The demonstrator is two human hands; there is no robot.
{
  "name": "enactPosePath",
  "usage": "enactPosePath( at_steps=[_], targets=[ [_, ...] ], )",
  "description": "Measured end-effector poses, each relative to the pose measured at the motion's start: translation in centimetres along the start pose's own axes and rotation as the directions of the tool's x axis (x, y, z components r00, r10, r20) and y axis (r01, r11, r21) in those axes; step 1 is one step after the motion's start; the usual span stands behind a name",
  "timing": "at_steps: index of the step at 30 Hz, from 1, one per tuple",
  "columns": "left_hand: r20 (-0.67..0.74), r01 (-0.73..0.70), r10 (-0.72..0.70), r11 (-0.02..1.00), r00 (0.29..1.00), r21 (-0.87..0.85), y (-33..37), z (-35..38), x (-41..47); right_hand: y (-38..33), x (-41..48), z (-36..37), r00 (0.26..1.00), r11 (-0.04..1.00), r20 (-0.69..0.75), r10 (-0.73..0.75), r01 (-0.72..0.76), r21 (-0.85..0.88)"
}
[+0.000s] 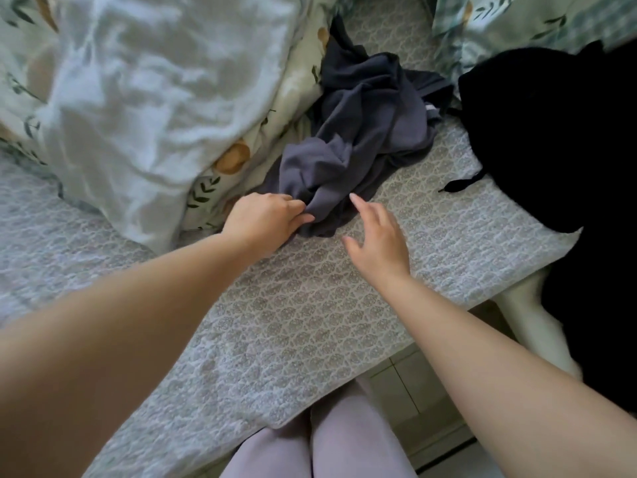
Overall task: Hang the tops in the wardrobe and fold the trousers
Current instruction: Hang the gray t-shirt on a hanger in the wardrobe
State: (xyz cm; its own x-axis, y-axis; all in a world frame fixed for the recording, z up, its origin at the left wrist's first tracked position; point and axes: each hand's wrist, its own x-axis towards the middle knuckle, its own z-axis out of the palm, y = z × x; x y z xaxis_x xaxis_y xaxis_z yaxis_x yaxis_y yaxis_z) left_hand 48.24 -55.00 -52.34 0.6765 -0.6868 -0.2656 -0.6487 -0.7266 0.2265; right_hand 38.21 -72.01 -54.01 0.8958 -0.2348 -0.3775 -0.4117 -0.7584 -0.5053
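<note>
Item, at 6 o'clock and running outward: quilted bed cover (310,305), pale grey, stitched in a small raised scale pattern, lying flat. Item, my left hand (262,219), toward 11 o'clock: fingers and thumb pinched on the near hem of the grey garment (362,139). Item, my right hand (375,239), at 1 o'clock: fingers spread, holding nothing, just beside that hem. The grey garment itself, at 12 o'clock: soft matte knit, crumpled in a heap, possibly trousers, though the bundle hides its cut. Item, black garment (551,150), at 2 o'clock: dense dark heap with a drawstring (458,184) trailing. Item, duvet (138,98), at 10 o'clock: white, rumpled, leaf-print edge. Tally, by my reckoning: nothing folded or hung; all left.
</note>
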Motion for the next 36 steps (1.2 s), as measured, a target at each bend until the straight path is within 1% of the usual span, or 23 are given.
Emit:
enactPosePath(
  at_steps=[4, 6, 8, 9, 12, 15, 18, 20, 22, 23, 26, 30, 33, 34, 35, 36],
  targets=[
    [0.011, -0.024, 0.026, 0.989, 1.000, -0.143, 1.8, -0.9, -1.9, -1.4, -0.4, -0.1, 0.991, 0.997, -0.116, -0.069, 0.067, -0.029],
    [-0.009, -0.028, 0.026, 0.975, 1.000, -0.223, 2.3, -1.5, -3.0, -1.7, -1.0, -0.5, 0.980, 0.994, -0.169, -0.101, 0.091, -0.067],
    [-0.022, -0.018, 0.012, 0.956, 1.000, -0.293, 2.4, -2.1, -4.2, -1.7, -1.8, -1.0, 0.980, 0.990, -0.164, -0.111, 0.095, -0.104],
    [-0.006, -0.002, 0.001, 0.950, 1.000, -0.312, 2.4, -2.4, -4.8, -1.6, -2.3, -1.3, 0.984, 0.991, -0.146, -0.097, 0.083, -0.103],
    [0.089, 0.017, 0.010, 0.956, 0.996, -0.293, 2.8, -3.5, -5.9, -2.4, -3.6, -2.5, 0.989, 0.997, -0.130, -0.068, 0.061, -0.053],
    [0.163, 0.022, 0.026, 0.958, 0.986, -0.285, 4.0, -5.0, -6.7, -4.2, -4.3, -3.1, 0.972, 0.988, -0.178, -0.151, 0.142, -0.064],
    [0.224, 0.013, 0.054, 0.958, 0.973, -0.287, 4.7, -6.7, -7.8, -5.0, -5.2, -3.9, 0.967, 0.984, -0.192, -0.166, 0.151, -0.091],
    [0.260, 0.024, 0.054, 0.957, 0.964, -0.288, 4.5, -7.8, -8.6, -4.9, -6.1, -4.9, 0.974, 0.975, -0.129, -0.185, 0.166, -0.147],
    [0.292, 0.038, 0.044, 0.963, 0.955, -0.268, 4.2, -8.9, -9.2, -4.8, -7.3, -5.9, 0.989, 0.970, -0.007, -0.148, 0.143, -0.199],
    [0.306, 0.025, 0.049, 0.973, 0.951, -0.231, 4.1, -9.3, -9.4, -4.6, -7.7, -6.2, 0.994, 0.976, 0.042, -0.101, 0.108, -0.187],
    [0.321, -0.048, 0.093, 0.988, 0.943, -0.144, 4.0, -9.5, -10.0, -4.2, -9.7, -6.9, 0.988, 0.995, 0.132, 0.076, -0.067, -0.073],
    [0.355, -0.038, 0.076, 0.993, 0.932, -0.113, 4.1, -9.1, -10.7, -4.1, -12.2, -7.3, 0.974, 0.987, 0.173, 0.148, -0.158, 0.041],
    [0.436, 0.035, 0.030, 0.989, 0.900, -0.141, 4.6, -8.9, -11.2, -4.3, -13.6, -7.0, 0.968, 0.978, 0.196, 0.160, -0.182, 0.102],
    [0.453, 0.094, 0.003, 0.977, 0.892, -0.192, 4.8, -8.9, -11.3, -4.4, -14.0, -6.9, 0.968, 0.973, 0.193, 0.158, -0.186, 0.136],
    [0.463, 0.188, -0.043, 0.943, 0.885, -0.273, 5.1, -8.8, -11.3, -4.7, -14.4, -6.8, 0.970, 0.967, 0.186, 0.154, -0.187, 0.171],
    [0.471, 0.306, -0.105, 0.875, 0.876, -0.376, 5.3, -8.6, -11.0, -4.9, -14.7, -6.7, 0.974, 0.963, 0.175, 0.144, -0.179, 0.201]
  ],
)
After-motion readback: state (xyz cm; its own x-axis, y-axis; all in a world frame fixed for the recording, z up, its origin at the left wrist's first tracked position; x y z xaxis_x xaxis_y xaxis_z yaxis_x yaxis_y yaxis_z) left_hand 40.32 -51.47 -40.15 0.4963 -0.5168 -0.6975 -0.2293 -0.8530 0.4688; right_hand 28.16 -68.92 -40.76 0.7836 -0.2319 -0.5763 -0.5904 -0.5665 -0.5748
